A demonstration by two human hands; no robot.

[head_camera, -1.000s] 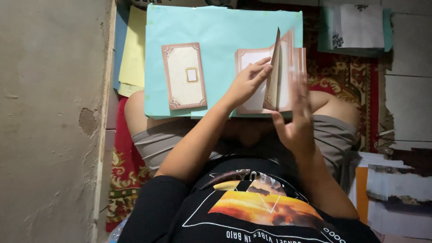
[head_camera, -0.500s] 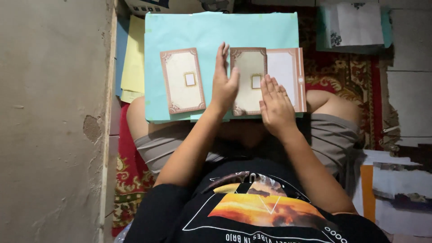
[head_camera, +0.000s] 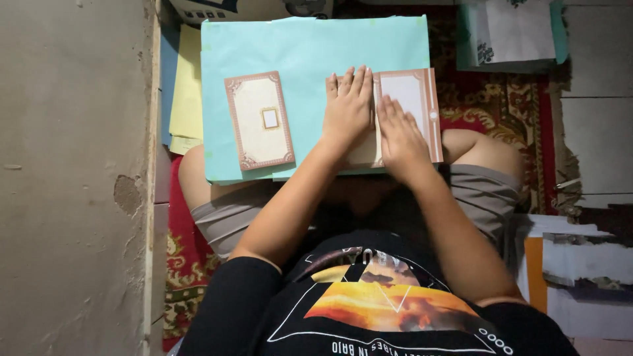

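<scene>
Hands flat, I see: left hand and right hand side by side at frame centre, fingers released and spread, pressing the folded card. It lies on turquoise paper; another bordered card rests centre-left.

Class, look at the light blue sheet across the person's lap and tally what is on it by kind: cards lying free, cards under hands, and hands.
Bordered card lying free on the light blue sheet: 1
Card pressed flat under hands: 1
Hands, left hand and right hand: 2
Total: 4
</scene>
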